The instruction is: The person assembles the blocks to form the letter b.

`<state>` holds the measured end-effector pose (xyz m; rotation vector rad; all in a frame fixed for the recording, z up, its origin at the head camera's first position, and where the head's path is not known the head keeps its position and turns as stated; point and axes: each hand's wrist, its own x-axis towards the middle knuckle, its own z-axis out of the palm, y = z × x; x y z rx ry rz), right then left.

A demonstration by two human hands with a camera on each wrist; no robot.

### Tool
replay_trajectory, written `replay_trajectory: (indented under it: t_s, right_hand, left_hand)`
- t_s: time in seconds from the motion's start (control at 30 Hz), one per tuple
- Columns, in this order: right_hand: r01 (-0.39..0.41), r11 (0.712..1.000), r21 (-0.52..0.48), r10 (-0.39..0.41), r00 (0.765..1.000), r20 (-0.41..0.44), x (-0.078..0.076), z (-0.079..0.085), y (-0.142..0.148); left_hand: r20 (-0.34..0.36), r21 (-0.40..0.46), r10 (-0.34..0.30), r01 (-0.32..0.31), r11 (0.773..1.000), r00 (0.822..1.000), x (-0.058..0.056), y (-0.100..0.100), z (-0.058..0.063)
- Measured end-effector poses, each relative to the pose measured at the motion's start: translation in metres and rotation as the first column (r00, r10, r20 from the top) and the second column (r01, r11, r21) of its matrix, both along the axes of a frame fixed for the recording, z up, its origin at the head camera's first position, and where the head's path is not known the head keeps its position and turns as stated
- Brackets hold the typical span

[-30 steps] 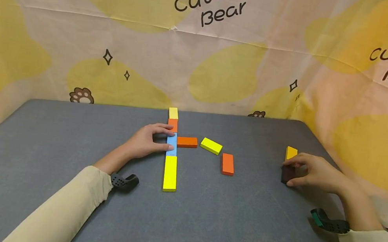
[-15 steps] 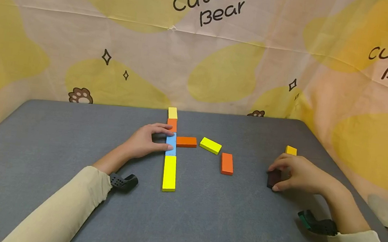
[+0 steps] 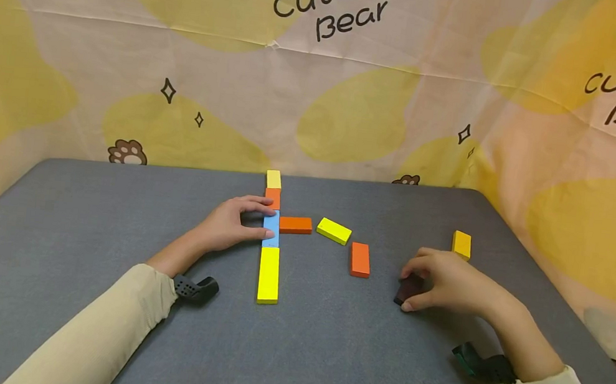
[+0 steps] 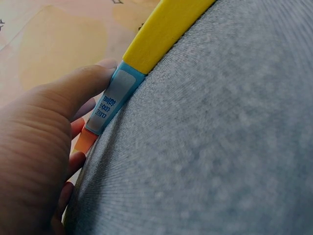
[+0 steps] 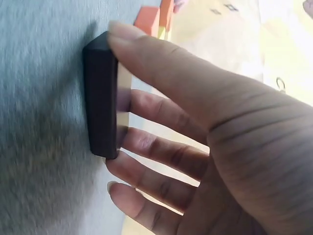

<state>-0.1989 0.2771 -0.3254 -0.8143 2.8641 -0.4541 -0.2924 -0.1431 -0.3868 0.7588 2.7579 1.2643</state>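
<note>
In the head view, my left hand (image 3: 228, 224) rests at a row of blocks, its thumb and fingertips at the left edge of a blue block (image 3: 271, 229). That block has a white printed label (image 4: 113, 95) in the left wrist view. An orange block (image 3: 272, 198) and a pale yellow block (image 3: 273, 179) continue the row behind it; a long yellow block (image 3: 269, 275) lies in front. My right hand (image 3: 453, 285) pinches a dark, nearly black block (image 5: 101, 100) between thumb and fingers, low over the table, right of the other blocks.
Right of the row lie an orange block (image 3: 296, 225) set crosswise against the blue one, a tilted yellow block (image 3: 334, 231) and another orange block (image 3: 359, 260). A deeper yellow block (image 3: 461, 244) sits behind my right hand. Patterned cloth (image 3: 350, 109) backs the grey table (image 3: 313, 355).
My right hand has moved left and slightly nearer with the dark block, away from the deeper yellow block, which is more exposed now. The left hand has stayed at the row.
</note>
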Motion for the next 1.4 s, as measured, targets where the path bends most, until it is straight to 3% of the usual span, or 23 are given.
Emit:
replay_trajectory:
  t_s: [0.5,0.7,0.87,1.03,1.4]
  right_hand:
    - [0.041,0.999,0.014,-0.040,0.998,-0.040,0.020,-0.009,-0.048]
    - [0.052,0.997,0.054,-0.049,0.997,-0.062,0.027,0.002,-0.046]
    - [-0.048,0.997,0.057,0.055,0.990,-0.129,0.027,0.010,-0.041]
    - [-0.185,0.982,0.038,0.188,0.974,-0.123,0.023,0.004,-0.044]
    - [-0.167,0.986,0.005,0.165,0.963,-0.215,0.020,-0.016,-0.062]
  left_hand:
    - [0.001,0.007,0.002,-0.002,1.000,1.000,0.000,-0.001,-0.002]
    - [-0.003,0.002,0.002,-0.002,1.000,1.000,0.000,-0.001,-0.001]
    - [-0.003,-0.011,0.003,-0.003,1.000,1.000,-0.001,0.000,-0.001]
    - [0.001,-0.014,0.005,-0.005,1.000,1.000,-0.001,0.000,-0.001]
    - [0.007,-0.017,0.012,-0.012,1.000,1.000,-0.001,0.000,0.001]
